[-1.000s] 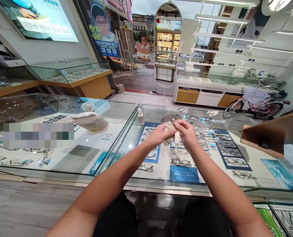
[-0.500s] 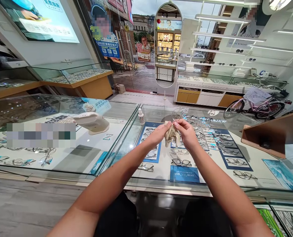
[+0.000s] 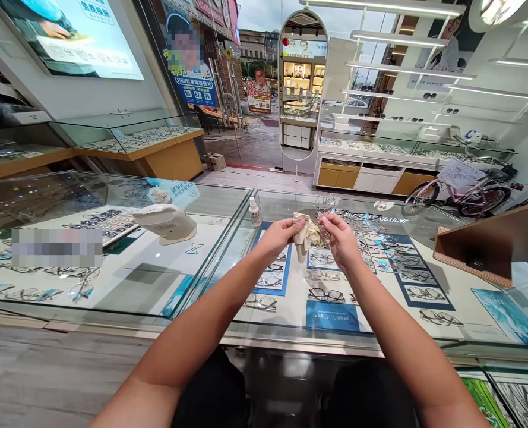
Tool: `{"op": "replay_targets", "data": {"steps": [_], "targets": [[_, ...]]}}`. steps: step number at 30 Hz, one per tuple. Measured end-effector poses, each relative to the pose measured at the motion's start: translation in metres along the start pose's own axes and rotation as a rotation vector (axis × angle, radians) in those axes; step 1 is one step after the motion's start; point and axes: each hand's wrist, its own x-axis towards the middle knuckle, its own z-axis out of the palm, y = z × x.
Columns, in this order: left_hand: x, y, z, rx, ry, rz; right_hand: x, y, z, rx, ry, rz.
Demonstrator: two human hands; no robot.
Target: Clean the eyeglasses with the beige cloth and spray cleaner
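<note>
Above the glass counter, my left hand point(image 3: 284, 233) pinches a cream cloth point(image 3: 307, 233), which hangs in folds between my two hands. My right hand point(image 3: 340, 238) is closed at the cloth's right side, its fingertips pinching a thin pair of glasses point(image 3: 324, 221) that is hard to make out against the frames behind. A small white spray bottle point(image 3: 255, 212) stands upright on the glass to the left of my left hand. Under the glass, black-rimmed glasses point(image 3: 326, 294) lie above a blue card point(image 3: 332, 315).
A white device point(image 3: 168, 221) stands on the left counter, near a keyboard point(image 3: 106, 224). A wooden stand point(image 3: 473, 249) is at the right. Beyond the counter are an oval mirror point(image 3: 298, 89), a pink bicycle point(image 3: 462, 187) and display cabinets.
My hands have moved slightly apart. The cloth has shifted and opened out a little toward my left hand, and my right hand has moved slightly right and down.
</note>
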Motion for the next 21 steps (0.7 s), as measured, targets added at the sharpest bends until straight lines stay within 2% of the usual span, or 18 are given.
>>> {"op": "replay_targets", "data": {"steps": [3,10,14,21], "targets": [[0.002,0.004,-0.005,-0.039,0.026,0.020,0.001,-0.001,-0.001,0.003,0.003,-0.012],[0.003,0.009,-0.009,-0.032,-0.060,0.034,-0.001,0.005,-0.002,-0.146,-0.108,-0.051],[0.002,0.008,-0.008,-0.010,-0.108,0.050,-0.003,0.010,-0.002,-0.202,-0.144,-0.023],[0.002,0.004,-0.005,-0.070,-0.073,0.081,-0.005,0.010,0.001,-0.234,-0.253,-0.032]]}}
